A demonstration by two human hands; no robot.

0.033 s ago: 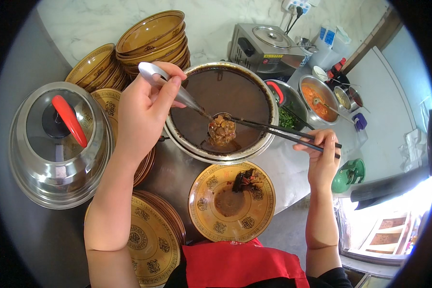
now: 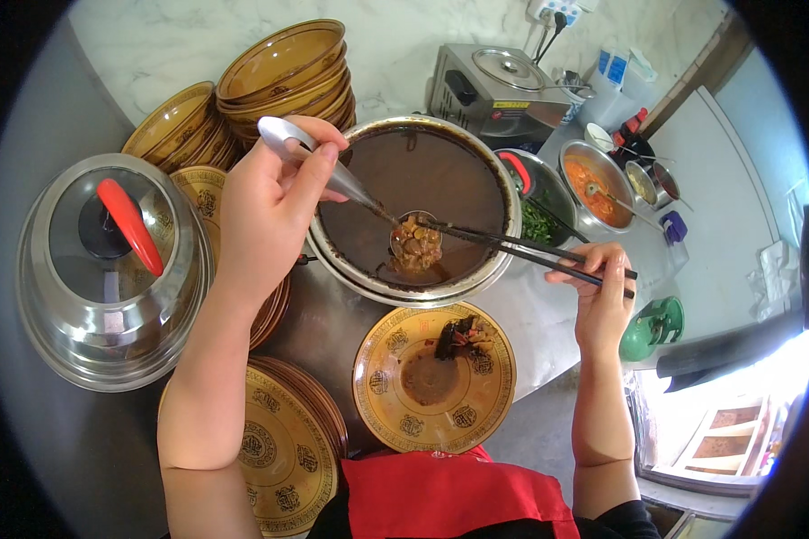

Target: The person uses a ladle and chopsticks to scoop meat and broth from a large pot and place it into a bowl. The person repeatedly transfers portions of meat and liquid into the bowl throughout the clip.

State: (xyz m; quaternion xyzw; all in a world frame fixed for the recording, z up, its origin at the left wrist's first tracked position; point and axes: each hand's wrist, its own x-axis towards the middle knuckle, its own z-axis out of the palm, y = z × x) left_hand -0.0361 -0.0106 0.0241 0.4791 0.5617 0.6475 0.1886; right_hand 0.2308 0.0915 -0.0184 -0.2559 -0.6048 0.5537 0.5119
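Observation:
My left hand (image 2: 283,184) is closed round the silver handle of a ladle (image 2: 360,190). The ladle's bowl, heaped with chunky brown food (image 2: 415,244), sits at the surface of dark broth (image 2: 422,175) in a round steel pot (image 2: 510,202). In my right hand (image 2: 602,283) is a pair of dark chopsticks (image 2: 521,244), their tips at the far edge of the ladle's food. Nearer me, below the pot, a wide tan patterned bowl (image 2: 377,359) holds a little brown liquid and a dark clump of food (image 2: 463,340).
Tan bowls (image 2: 283,63) are stacked at the back left, and patterned dishes (image 2: 261,440) at the near left. A steel lid with a red handle (image 2: 130,225) is at far left. Right of the pot are greens (image 2: 541,220), an orange-red dish (image 2: 589,175) and a green cylinder (image 2: 652,328).
The chopstick tips have shifted very slightly left over the food in the ladle. The ladle and my left hand look almost unmoved.

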